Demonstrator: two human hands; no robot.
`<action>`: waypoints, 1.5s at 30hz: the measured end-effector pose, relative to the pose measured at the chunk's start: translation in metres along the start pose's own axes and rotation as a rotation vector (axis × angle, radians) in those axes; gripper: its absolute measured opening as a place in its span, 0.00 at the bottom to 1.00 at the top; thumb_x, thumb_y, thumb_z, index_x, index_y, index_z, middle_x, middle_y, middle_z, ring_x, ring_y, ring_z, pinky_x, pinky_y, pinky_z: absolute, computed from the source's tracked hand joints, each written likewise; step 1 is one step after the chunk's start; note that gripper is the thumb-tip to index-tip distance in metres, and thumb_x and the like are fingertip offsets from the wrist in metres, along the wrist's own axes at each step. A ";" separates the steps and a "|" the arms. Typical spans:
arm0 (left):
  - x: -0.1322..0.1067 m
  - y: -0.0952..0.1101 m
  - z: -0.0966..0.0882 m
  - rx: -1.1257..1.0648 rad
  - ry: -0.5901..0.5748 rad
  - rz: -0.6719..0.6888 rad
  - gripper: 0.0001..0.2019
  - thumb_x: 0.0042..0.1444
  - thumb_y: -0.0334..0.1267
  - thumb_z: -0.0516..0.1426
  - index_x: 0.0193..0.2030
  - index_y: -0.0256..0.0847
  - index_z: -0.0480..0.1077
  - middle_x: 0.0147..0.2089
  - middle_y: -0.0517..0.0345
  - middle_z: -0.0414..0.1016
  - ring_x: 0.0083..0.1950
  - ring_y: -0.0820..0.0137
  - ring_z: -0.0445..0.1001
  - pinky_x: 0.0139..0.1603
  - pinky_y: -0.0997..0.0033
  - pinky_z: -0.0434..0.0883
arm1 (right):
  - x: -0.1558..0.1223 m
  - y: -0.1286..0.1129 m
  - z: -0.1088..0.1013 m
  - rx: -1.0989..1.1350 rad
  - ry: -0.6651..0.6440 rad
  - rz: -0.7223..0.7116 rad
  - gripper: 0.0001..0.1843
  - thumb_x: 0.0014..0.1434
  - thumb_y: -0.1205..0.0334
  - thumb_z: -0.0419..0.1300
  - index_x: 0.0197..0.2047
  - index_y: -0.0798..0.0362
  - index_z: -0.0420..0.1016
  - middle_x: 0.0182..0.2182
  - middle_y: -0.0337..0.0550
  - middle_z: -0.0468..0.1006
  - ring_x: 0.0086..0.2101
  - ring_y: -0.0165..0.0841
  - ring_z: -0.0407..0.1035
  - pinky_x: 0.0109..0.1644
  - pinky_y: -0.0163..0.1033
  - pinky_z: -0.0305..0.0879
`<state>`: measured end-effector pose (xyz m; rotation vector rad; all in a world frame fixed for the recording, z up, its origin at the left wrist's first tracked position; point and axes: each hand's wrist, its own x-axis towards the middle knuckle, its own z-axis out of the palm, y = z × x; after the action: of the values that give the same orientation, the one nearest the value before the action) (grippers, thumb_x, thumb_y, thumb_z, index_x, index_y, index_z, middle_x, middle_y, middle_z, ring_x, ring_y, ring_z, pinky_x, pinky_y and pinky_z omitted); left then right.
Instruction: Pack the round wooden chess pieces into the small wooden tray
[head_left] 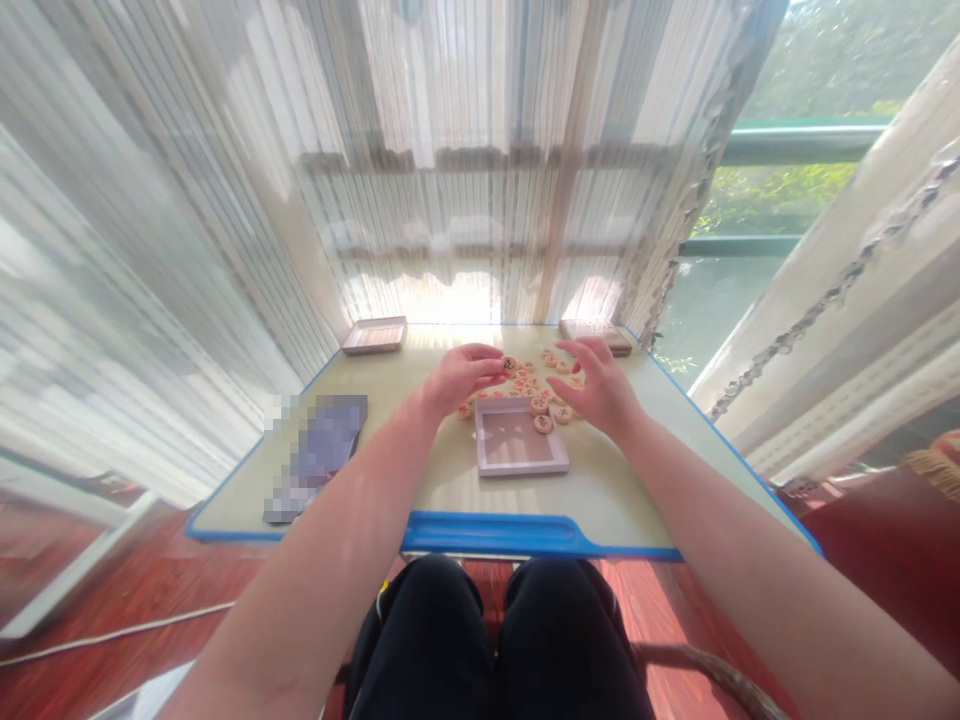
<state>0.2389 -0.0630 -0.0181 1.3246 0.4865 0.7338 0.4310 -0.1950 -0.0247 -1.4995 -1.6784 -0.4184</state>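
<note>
"Pale tabletop (pixel 446 480) left room between the blue front edge (pixel 491 533) and the shallow box (pixel 523 468)!"

"Grip?"

"Left hand (pixel 466 376) pinched one xiangqi piece (pixel 510 364) beside the scattered pieces (pixel 525 385) past the box; right hand (pixel 602 387) hung open, fingers parted!"

We wear dark, near-black trousers (pixel 427 650) of plain, smooth-looking cloth, which rounds softly over both knees (pixel 562 580). Our left forearm (pixel 367 510) and right forearm (pixel 720 520) are bare as far as the view reaches, each narrowing evenly toward the wrist (pixel 435 398).
</note>
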 end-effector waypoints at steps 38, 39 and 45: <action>-0.010 -0.005 0.005 1.354 -0.123 0.283 0.12 0.45 0.43 0.60 0.36 0.40 0.75 0.38 0.53 0.74 0.38 0.64 0.72 0.41 0.68 0.69 | -0.002 -0.018 -0.015 0.132 -0.548 0.101 0.11 0.48 0.59 0.65 0.36 0.50 0.78 0.32 0.41 0.75 0.32 0.32 0.67 0.37 0.37 0.63; -0.010 -0.004 0.005 1.364 -0.122 0.279 0.12 0.45 0.44 0.60 0.36 0.40 0.75 0.38 0.53 0.74 0.38 0.64 0.72 0.41 0.68 0.69 | -0.002 -0.018 -0.014 0.131 -0.559 0.103 0.10 0.48 0.59 0.65 0.36 0.50 0.79 0.32 0.41 0.75 0.32 0.33 0.68 0.38 0.37 0.63; -0.010 -0.004 0.006 1.372 -0.118 0.276 0.13 0.47 0.46 0.59 0.36 0.40 0.75 0.38 0.53 0.72 0.39 0.63 0.72 0.42 0.66 0.69 | -0.003 -0.016 -0.011 0.125 -0.621 0.108 0.12 0.49 0.59 0.64 0.38 0.49 0.80 0.32 0.41 0.74 0.33 0.32 0.68 0.39 0.38 0.63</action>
<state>0.2367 -0.0748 -0.0215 2.7364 0.7591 0.4951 0.4199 -0.2087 -0.0154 -1.7207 -2.0268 0.2391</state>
